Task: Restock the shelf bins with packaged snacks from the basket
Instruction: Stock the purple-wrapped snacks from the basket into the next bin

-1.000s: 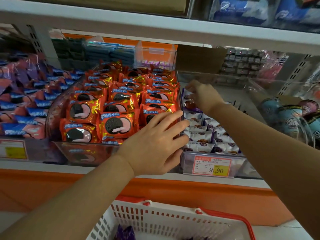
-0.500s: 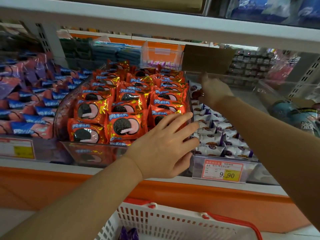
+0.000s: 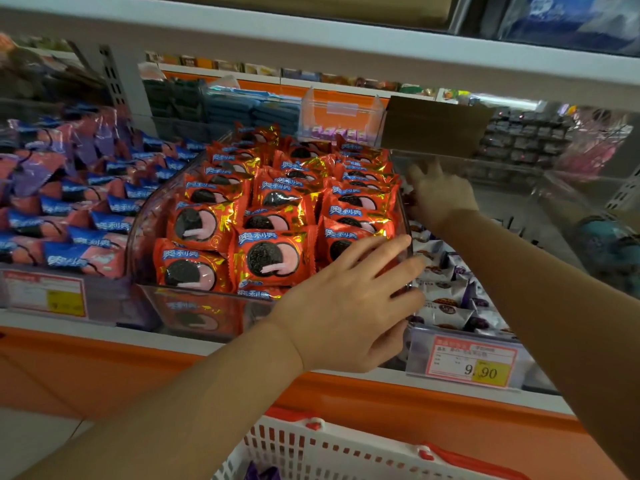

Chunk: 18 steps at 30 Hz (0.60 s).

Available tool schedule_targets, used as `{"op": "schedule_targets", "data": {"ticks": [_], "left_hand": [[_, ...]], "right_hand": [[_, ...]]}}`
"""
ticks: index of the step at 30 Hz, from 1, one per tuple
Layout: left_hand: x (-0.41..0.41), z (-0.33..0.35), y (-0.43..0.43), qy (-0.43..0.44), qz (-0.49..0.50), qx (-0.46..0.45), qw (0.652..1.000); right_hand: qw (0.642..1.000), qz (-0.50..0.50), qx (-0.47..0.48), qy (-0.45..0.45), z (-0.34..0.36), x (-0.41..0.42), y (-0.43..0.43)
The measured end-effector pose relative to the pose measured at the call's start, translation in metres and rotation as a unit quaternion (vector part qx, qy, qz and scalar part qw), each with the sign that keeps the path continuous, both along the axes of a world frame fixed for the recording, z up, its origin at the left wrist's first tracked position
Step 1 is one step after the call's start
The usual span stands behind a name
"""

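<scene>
Right beside the red bin (image 3: pixel 145 216), on its right, the white-and-purple packs (image 3: pixel 446 299) lie heaped at the front of the next clear bin (image 3: pixel 502 168), whose rear floor shows bare. Below the red bin's front, at the bottom edge of the view, sits the white basket (image 3: pixel 311 448) with its red handle (image 3: pixel 467 460); a purple pack (image 3: pixel 263 472) peeks up inside it. The left hand (image 3: pixel 349 306) lies over the red bin's front right corner, fingers straight and spread, their tips reaching the wall shared with the white packs; nothing shows in its grasp. The right hand (image 3: pixel 441 195) reaches along the red bin's right wall toward its back corner. It is blurred, and I cannot tell whether its fingers close on a pack or hang loose. Inside the red bin, red foil cookie packs (image 3: pixel 270 258) stand in tidy overlapping rows, filling it front to back. Left of the red bin, blue-and-pink packs (image 3: pixel 86 223) pile in another bin with a price tag (image 3: pixel 45 292) on its front. A second tag (image 3: pixel 471 363), reading 9.90, hangs on the front of the bin with the white packs, to the lower right of the red bin. Behind the red bin's back right corner stands a brown cardboard panel (image 3: pixel 436 126), and just left of that a small clear box (image 3: pixel 341 116) with purple packs in it. Under the red bin runs the orange shelf edge (image 3: pixel 104 368); above it spans a pale upper shelf (image 3: pixel 311 32). Far right of the red bin, a teal packet (image 3: pixel 609 244) shows through clear plastic.
</scene>
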<state>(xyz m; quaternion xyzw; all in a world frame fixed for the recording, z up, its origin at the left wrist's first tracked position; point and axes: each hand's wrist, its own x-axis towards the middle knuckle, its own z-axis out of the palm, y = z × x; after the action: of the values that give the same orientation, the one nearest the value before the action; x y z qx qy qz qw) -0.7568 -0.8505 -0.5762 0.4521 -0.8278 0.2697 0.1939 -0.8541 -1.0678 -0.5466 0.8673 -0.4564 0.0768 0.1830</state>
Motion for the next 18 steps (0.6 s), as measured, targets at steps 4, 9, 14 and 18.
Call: {"op": "schedule_targets", "data": {"ticks": [4,9,14,18], "left_hand": [[-0.001,0.001,0.001,-0.001,0.002,0.001,1.000],[-0.001,0.000,0.000,0.002,-0.005,-0.005,1.000],[0.000,0.000,-0.001,0.001,-0.007,-0.006,1.000],[0.000,0.000,-0.001,-0.002,-0.005,-0.009,1.000]], "right_hand": [[0.998,0.002,0.062,-0.004,-0.007,0.001,-0.006],[0.997,0.028,0.032,-0.060,-0.004,-0.003,-0.006],[0.989,0.058,0.092,-0.099,-0.010,-0.011,-0.012],[0.982,0.075,0.139,-0.105,-0.009,-0.021,-0.008]]}}
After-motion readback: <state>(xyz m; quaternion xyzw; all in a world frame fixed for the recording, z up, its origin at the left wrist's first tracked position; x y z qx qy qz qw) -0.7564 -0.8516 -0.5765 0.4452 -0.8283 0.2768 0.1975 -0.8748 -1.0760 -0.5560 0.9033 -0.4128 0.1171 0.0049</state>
